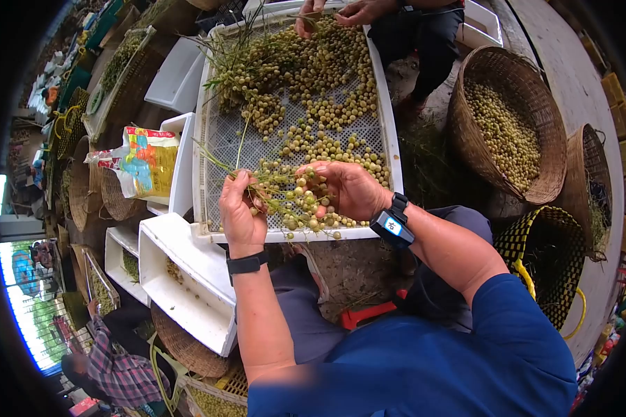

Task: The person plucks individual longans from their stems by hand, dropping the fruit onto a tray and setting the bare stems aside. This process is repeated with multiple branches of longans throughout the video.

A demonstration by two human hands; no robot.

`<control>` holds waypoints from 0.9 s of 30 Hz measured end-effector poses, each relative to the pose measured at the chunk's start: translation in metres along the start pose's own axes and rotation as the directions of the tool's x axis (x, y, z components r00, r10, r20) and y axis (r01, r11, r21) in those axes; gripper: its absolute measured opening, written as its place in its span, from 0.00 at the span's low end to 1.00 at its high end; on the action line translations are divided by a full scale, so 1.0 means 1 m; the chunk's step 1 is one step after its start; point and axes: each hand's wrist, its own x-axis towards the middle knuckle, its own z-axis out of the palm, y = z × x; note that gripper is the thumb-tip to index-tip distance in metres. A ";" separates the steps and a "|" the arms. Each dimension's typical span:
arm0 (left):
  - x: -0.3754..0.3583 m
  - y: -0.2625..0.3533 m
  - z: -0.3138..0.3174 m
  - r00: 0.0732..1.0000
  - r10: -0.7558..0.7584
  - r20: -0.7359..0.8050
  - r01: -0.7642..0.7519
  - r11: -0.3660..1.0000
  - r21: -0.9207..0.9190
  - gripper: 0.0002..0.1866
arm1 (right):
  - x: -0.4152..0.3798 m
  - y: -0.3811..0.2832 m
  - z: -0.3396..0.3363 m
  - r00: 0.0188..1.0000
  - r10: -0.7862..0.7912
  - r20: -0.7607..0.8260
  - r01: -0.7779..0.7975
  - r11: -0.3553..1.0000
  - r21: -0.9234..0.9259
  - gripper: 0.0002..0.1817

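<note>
Both hands work one cluster of small yellow-green fruit [293, 198] over the near edge of a white perforated tray [219, 139]. Left hand [242, 212] is closed round the stems w/ fingers curled, a green stalk running up out of the fist. Right hand [348, 189] is cupped, fingers bent onto the fruit from the other side; smartwatch [392, 226] on that wrist, black band [246, 263] on the left. Loose fruit & leafy sprigs cover the rest of the tray. Another person's hands [341, 14] are at the tray's far end. Wicker basket [483, 149] to the right holds stripped fruit; white tub [188, 278] sits just left of the person's knee.
</note>
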 end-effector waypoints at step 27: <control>-0.010 -0.006 0.015 0.991 0.120 0.064 -0.131 0.968 0.215 0.04 | 0.009 0.007 -0.005 0.964 -0.043 -0.261 0.011 0.993 -0.121 0.10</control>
